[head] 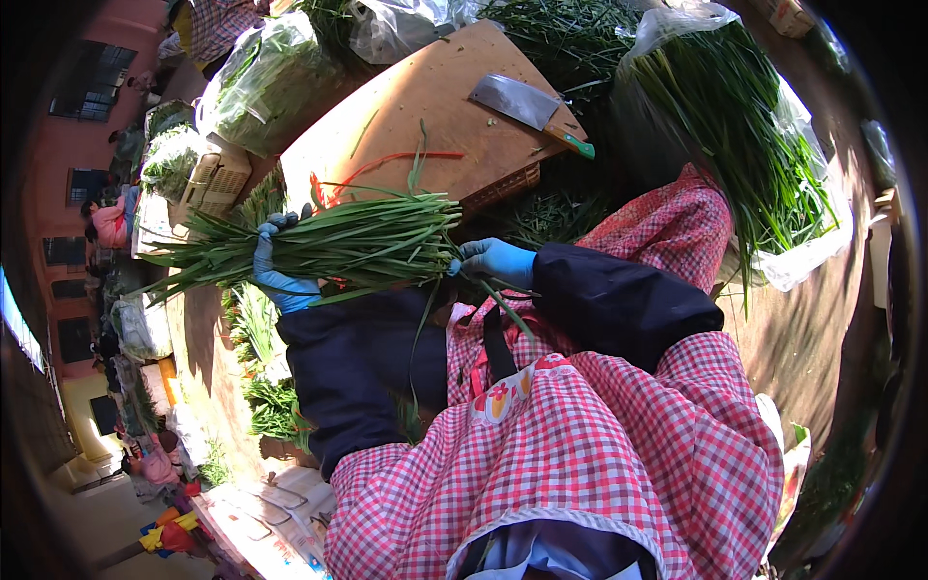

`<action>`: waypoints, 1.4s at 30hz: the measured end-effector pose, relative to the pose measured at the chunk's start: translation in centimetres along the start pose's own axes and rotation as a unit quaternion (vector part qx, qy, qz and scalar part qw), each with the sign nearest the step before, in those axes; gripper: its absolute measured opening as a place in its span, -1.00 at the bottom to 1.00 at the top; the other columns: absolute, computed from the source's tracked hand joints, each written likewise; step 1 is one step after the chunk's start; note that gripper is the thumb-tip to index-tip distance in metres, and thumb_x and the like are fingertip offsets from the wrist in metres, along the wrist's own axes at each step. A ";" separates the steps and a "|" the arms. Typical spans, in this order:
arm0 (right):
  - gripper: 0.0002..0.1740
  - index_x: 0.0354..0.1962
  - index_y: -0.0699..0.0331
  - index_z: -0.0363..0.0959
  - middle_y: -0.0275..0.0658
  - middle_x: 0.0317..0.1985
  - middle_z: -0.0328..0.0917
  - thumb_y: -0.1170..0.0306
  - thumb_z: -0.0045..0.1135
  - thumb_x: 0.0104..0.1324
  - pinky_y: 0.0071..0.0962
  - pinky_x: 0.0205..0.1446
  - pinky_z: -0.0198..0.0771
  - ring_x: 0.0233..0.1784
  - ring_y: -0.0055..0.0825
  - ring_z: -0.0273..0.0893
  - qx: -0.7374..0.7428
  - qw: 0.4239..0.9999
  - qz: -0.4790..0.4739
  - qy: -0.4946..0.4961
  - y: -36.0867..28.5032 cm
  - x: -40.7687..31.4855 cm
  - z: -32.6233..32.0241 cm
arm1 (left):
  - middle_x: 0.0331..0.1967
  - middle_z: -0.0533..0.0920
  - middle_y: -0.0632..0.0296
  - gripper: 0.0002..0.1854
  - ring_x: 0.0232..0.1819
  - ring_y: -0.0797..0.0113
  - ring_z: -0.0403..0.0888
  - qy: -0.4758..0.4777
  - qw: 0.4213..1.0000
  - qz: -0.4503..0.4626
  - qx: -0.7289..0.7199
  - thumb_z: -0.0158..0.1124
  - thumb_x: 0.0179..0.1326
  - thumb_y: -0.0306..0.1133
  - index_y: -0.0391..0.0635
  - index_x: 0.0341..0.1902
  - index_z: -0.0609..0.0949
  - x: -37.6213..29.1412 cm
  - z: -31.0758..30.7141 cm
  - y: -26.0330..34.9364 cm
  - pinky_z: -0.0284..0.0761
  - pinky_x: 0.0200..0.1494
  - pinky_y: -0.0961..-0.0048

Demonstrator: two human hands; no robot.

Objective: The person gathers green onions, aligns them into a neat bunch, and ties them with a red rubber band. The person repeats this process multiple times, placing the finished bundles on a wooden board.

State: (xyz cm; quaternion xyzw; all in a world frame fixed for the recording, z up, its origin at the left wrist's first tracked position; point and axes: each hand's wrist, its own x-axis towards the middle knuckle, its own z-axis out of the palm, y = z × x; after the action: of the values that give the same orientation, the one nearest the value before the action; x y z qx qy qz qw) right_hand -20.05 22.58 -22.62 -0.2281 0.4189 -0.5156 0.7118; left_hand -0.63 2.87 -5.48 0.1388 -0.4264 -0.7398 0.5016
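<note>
A thick bundle of long, flat green leaves, probably garlic chives [362,239], lies across in front of my chest. My left hand [279,264], in a blue glove, wraps around it towards the leafy tips. At the pale, even stem end, my right hand [500,261], gloved too, has its fingers closed on a few loose blades [511,312], some of which dangle below it. Just beyond the bundle is a wooden board [406,109] with a red tie strip [391,157] on it. A cleaver [518,101] with a wood-and-green handle rests near the board's right edge.
A plastic bag of loose chives [739,130] stands at right. Bagged greens [275,80] and a plastic crate [214,174] are at the upper left. Bundled greens [272,391] lie beside my left arm. People [110,221] are at the far left.
</note>
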 end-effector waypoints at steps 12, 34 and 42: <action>-0.75 -0.32 0.29 0.49 -0.23 -0.28 0.57 0.64 -0.19 0.16 -0.55 -0.19 0.43 -0.27 -0.56 0.52 -0.099 0.991 -0.062 0.063 -10.0 -9.0 -6.4 | -0.46 0.22 0.36 -0.81 -0.38 0.45 0.27 -0.146 0.970 0.035 -0.192 0.06 0.14 -0.33 0.04 -0.48 0.26 0.1 -0.4 4.8 0.34 0.12 0.30; -0.47 0.17 0.21 0.30 -0.38 -0.21 0.53 0.41 0.22 0.26 -0.50 -0.17 0.45 -0.18 -0.60 0.45 -0.254 0.950 -0.138 -0.120 -11.0 -4.4 3.8 | -0.32 0.63 0.19 -0.82 -0.24 0.28 0.58 0.054 0.989 -0.050 -0.131 0.11 0.27 -0.29 -0.13 -0.34 0.58 1.5 -0.6 5.4 0.44 0.13 0.18; -0.78 -0.26 0.22 0.40 -0.53 -0.74 0.07 0.24 0.09 0.33 -0.69 -0.71 -0.03 -0.77 -0.77 -0.05 0.202 0.945 -0.120 -0.227 -14.6 -11.0 -3.0 | -0.15 0.65 -0.01 -0.61 -0.08 0.02 0.60 0.185 0.981 -0.045 -0.027 -0.08 0.36 -0.10 -0.16 -0.16 0.60 -0.2 -7.9 3.5 0.50 0.09 -0.01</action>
State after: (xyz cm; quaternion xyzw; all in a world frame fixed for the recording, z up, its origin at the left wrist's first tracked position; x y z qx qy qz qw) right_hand -31.73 27.78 -9.23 -0.2394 0.1027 -0.6055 0.7520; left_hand 6.67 -1.27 -7.60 0.2789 -0.2998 -0.7341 0.5417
